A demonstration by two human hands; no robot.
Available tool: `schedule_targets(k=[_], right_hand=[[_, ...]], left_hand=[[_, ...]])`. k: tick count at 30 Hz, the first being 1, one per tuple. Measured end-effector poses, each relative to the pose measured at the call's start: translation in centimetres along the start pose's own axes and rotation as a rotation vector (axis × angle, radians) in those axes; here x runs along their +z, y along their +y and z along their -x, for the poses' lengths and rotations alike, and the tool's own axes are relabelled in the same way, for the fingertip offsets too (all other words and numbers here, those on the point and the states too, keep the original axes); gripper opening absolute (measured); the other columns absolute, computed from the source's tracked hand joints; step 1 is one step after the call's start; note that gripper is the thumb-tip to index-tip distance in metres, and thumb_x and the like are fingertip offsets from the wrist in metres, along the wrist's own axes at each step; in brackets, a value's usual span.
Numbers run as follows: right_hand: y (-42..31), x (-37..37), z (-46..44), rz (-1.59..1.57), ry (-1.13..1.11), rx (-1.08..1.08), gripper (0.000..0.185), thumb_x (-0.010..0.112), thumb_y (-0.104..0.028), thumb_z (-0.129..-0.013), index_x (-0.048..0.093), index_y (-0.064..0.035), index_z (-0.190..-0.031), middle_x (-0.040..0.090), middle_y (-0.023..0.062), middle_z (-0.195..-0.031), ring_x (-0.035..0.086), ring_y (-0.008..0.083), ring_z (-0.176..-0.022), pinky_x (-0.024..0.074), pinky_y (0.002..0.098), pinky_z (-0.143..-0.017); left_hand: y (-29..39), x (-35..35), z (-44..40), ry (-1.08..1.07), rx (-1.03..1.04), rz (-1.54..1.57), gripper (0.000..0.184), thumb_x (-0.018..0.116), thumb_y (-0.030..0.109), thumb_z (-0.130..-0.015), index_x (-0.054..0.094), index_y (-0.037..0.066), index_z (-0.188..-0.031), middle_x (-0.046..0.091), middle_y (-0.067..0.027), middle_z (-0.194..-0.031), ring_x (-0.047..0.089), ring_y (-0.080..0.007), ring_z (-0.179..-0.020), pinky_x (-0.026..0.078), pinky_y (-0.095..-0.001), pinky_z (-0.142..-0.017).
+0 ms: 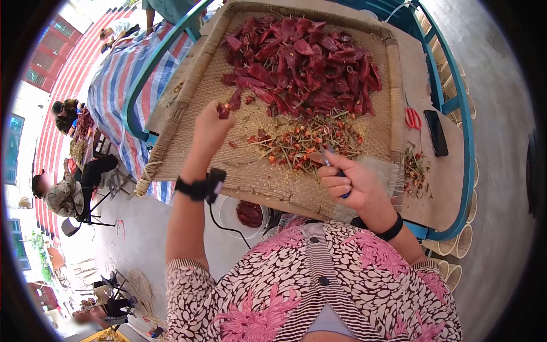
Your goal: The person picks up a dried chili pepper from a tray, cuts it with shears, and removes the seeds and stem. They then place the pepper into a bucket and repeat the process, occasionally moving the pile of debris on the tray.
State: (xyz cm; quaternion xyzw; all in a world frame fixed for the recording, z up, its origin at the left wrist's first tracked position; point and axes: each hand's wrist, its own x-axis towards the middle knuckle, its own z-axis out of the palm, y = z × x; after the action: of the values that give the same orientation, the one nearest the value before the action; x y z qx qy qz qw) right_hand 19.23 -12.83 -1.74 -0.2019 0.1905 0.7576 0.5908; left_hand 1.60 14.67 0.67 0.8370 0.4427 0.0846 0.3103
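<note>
In the head view, the person's left hand (209, 124) is curled with the fingers pinched on a dried red pepper (222, 111), held over the woven tray (394, 85) just below the large pile of red peppers (302, 62). The right hand (352, 181) is wrapped around a small blue-handled cutting tool (345, 194), its tip pointing away from the body above a heap of stems and seeds (307, 134); whether it is a knife or scissors is hard to tell.

The hands are well apart, so the blade threatens no finger at present; were they brought together carelessly, the short pepper would leave little room between edge and fingertips. Because pile and heap lie so close, a loose sweep could mix scraps into the peppers. A bump to the tray's near side could spill seeds toward the white bucket (223, 219) below. The black cable (220, 226) hanging from the left wristband (199, 188) might snag on the tray's rim if that arm swung wide.
</note>
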Motion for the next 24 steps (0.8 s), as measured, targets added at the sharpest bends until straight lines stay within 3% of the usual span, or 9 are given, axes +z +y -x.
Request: schedule_targets(k=[3, 6, 9, 12, 15, 18, 19, 21, 24], right_hand=[[0.2, 0.0, 0.0, 0.014, -0.012, -0.030, 0.023, 0.049, -0.019, -0.100, 0.052, -0.0088, -0.120, 0.040, -0.0036, -0.070, 0.032, 0.0032, -0.047, 0.0285, 0.0174, -0.035], [0.5, -0.3, 0.1, -0.049, -0.045, -0.022, 0.020, 0.047, -0.017, -0.100, 0.053, -0.0069, -0.117, 0.040, -0.0039, -0.069, 0.032, 0.0036, -0.047, 0.0286, 0.0175, -0.035], [0.5, -0.3, 0.6, -0.052, -0.032, -0.039, 0.020, 0.046, -0.017, -0.100, 0.053, -0.0060, -0.116, 0.040, -0.0039, -0.069, 0.032, 0.0040, -0.047, 0.0290, 0.0178, -0.035], [0.4, -0.9, 0.9, -0.077, -0.034, -0.057, 0.020, 0.046, -0.017, -0.100, 0.053, -0.0057, -0.115, 0.041, -0.0038, -0.069, 0.033, 0.0042, -0.047, 0.0293, 0.0181, -0.035], [0.5, -1.0, 1.2, -0.089, -0.042, -0.078, 0.020, 0.046, -0.017, -0.100, 0.053, -0.0056, -0.115, 0.041, -0.0038, -0.069, 0.033, 0.0045, -0.047, 0.0295, 0.0182, -0.035], [0.8, -0.9, 1.6, -0.072, -0.041, -0.088, 0.019, 0.045, -0.017, -0.101, 0.053, -0.0064, -0.114, 0.041, -0.0039, -0.069, 0.033, 0.0043, -0.047, 0.0292, 0.0179, -0.036], [0.8, -0.9, 1.7, -0.063, -0.043, -0.088, 0.019, 0.045, -0.017, -0.100, 0.053, -0.0067, -0.114, 0.041, -0.0040, -0.069, 0.033, 0.0041, -0.047, 0.0290, 0.0178, -0.036], [1.1, -0.5, 1.7, 0.136, 0.019, -0.124, 0.019, 0.046, -0.018, -0.101, 0.052, -0.0071, -0.114, 0.041, -0.0042, -0.069, 0.032, 0.0037, -0.047, 0.0269, 0.0180, -0.037], [2.4, 1.5, 2.2, 0.545, 0.151, -0.244, 0.020, 0.047, -0.021, -0.101, 0.051, -0.0078, -0.114, 0.040, -0.0049, -0.069, 0.031, 0.0029, -0.047, 0.0235, 0.0187, -0.038]], left_hand=[[-4.5, 2.7, -5.4, 0.221, 0.264, -0.270, 0.030, 0.069, 0.012, -0.075, 0.059, 0.004, -0.102, 0.060, -0.0204, -0.096, 0.059, -0.0354, -0.091, 0.048, -0.0424, -0.078], [-5.3, 3.3, -7.2, 0.323, 0.240, -0.301, 0.026, 0.066, 0.009, -0.076, 0.061, 0.006, -0.101, 0.062, -0.0181, -0.099, 0.059, -0.0380, -0.095, 0.047, -0.0477, -0.081], [-8.3, 4.2, -10.4, 0.411, 0.159, -0.236, 0.021, 0.062, 0.004, -0.077, 0.064, 0.005, -0.099, 0.064, -0.0159, -0.100, 0.060, -0.0371, -0.096, 0.048, -0.0441, -0.080], [-9.3, 4.2, -11.8, 0.242, 0.302, 0.003, 0.023, 0.063, 0.002, -0.078, 0.066, 0.006, -0.100, 0.066, -0.0142, -0.100, 0.062, -0.0348, -0.094, 0.049, -0.0405, -0.080], [-7.5, 4.0, -10.8, -0.203, 0.380, 0.161, 0.026, 0.067, 0.001, -0.075, 0.068, 0.006, -0.101, 0.068, -0.0126, -0.098, 0.063, -0.0327, -0.090, 0.050, -0.0374, -0.079], [-7.1, 4.4, -10.8, -0.256, 0.356, -0.034, 0.030, 0.071, 0.000, -0.071, 0.067, 0.006, -0.100, 0.066, -0.0112, -0.101, 0.062, -0.0301, -0.093, 0.049, -0.0363, -0.080], [-7.2, 4.6, -10.5, -0.180, 0.431, -0.097, 0.030, 0.072, 0.000, -0.071, 0.067, 0.006, -0.100, 0.064, -0.0113, -0.104, 0.061, -0.0300, -0.095, 0.049, -0.0363, -0.080], [-7.4, 5.1, -9.6, -0.024, 0.579, -0.225, 0.030, 0.072, 0.001, -0.071, 0.067, 0.005, -0.100, 0.062, -0.0116, -0.108, 0.059, -0.0300, -0.099, 0.049, -0.0364, -0.081], [-6.6, 5.4, -9.0, -0.050, 0.737, -0.188, 0.027, 0.074, 0.006, -0.071, 0.066, 0.004, -0.097, 0.058, -0.0126, -0.111, 0.057, -0.0308, -0.101, 0.048, -0.0383, -0.081]])
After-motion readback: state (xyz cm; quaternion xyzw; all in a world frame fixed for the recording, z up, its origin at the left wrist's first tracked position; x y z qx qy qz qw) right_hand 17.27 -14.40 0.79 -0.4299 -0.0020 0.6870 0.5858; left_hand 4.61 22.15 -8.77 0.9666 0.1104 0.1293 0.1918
